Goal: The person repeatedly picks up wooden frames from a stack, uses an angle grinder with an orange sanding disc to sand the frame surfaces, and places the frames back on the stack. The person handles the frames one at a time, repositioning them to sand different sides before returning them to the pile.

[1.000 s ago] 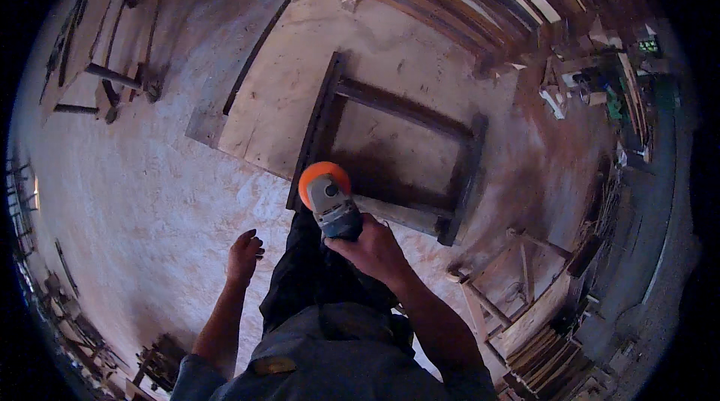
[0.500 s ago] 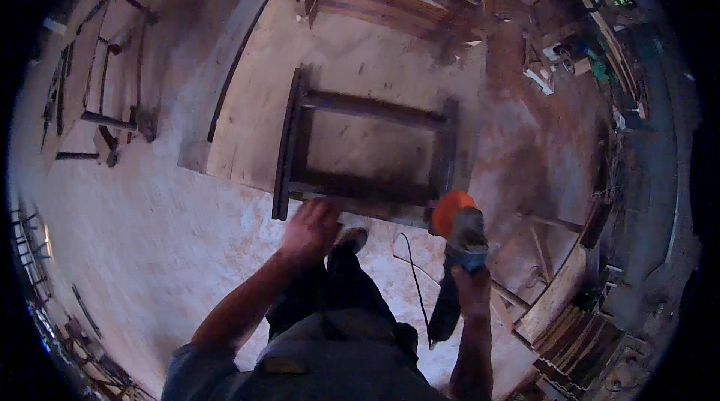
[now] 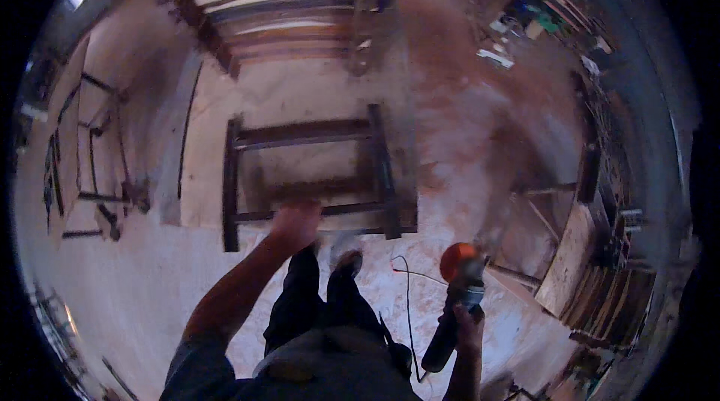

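Observation:
A dark wooden frame [image 3: 304, 134], with two side posts and two cross rails, lies on a pale board [image 3: 204, 153] in front of me. My left hand [image 3: 297, 224] is at the frame's near rail, its fingers closed over it; motion blurs them somewhat. Off to the right, my right hand [image 3: 468, 323] grips an angle grinder [image 3: 441, 341] with a round orange disc [image 3: 456, 261] at its top. The grinder is held apart from the frame, and whether its disc spins cannot be told.
A thin black cable [image 3: 409, 303] hangs down beside the grinder to the floor. Stacked planks [image 3: 285, 7] stand beyond the board. A metal-looking rack [image 3: 94, 153] is on the left. Timber strips [image 3: 611, 300] and a trestle [image 3: 551, 213] are at the right.
My view has turned, so the frame appears farther left and straighter. The grinder has moved away from the frame's near right corner. My left hand has come onto the near rail.

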Motion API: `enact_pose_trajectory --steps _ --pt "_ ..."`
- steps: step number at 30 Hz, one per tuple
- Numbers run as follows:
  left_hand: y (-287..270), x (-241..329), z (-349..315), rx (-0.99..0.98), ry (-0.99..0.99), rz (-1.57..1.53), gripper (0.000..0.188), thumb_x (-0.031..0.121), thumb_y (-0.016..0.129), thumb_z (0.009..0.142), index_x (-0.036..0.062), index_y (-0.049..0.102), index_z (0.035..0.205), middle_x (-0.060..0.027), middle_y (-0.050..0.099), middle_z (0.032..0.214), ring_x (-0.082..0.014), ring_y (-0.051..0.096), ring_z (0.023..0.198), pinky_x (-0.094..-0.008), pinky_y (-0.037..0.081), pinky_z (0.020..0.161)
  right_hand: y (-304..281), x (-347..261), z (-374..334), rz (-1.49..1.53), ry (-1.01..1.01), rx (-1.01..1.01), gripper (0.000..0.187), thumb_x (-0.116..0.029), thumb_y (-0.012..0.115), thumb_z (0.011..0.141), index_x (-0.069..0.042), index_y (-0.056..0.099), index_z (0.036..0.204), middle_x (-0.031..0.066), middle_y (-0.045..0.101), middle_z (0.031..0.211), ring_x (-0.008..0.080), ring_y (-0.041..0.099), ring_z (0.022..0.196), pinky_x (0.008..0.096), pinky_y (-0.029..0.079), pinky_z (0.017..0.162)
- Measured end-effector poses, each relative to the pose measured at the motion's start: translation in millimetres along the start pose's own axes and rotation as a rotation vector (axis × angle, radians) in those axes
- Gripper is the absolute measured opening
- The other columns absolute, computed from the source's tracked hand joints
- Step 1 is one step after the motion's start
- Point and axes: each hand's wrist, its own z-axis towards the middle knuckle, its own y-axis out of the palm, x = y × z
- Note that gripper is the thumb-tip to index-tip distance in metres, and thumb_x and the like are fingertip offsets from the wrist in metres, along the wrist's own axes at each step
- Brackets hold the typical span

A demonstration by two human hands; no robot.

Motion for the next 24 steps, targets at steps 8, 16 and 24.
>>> enact_pose_trajectory --steps 8,16,24 --pt "-195.4 -4.7 23.3 0.216 0.105 0.281 0.043 0.021 0.068 0.076 0.004 0.056 0.114 -0.0124 0.062 0.097 -0.0291 0.065 0.087 -0.0405 0.054 0.071 -7.6 5.1 7.6 0.094 0.0 0.034 0.035 -0.022 0.063 0.085 0.004 0.059 0.107 0.0095 0.063 0.085 0.0194 0.064 0.065 0.0348 0.056 0.06" --pt "-207.9 -35.9 85.8 0.123 0.309 0.063 0.047 0.008 0.067 0.074 0.0052 0.056 0.12 -0.0157 0.063 0.102 -0.0339 0.064 0.093 -0.0439 0.052 0.076 -4.1 5.0 8.7 0.126 -0.019 -0.025 0.035 -0.021 0.067 0.082 0.004 0.06 0.106 0.0091 0.065 0.087 0.0182 0.064 0.069 0.0336 0.055 0.063" --pt "-66.1 -86.6 150.1 -0.012 0.218 -0.09 0.032 0.008 0.063 0.078 0.0011 0.059 0.109 -0.0195 0.063 0.104 -0.0383 0.061 0.1 -0.0477 0.051 0.085 24.0 -37.9 -4.0 0.098 -0.019 -0.17 0.044 -0.022 0.075 0.081 0.001 0.059 0.115 0.006 0.066 0.098 0.0151 0.062 0.087 0.0328 0.052 0.078"
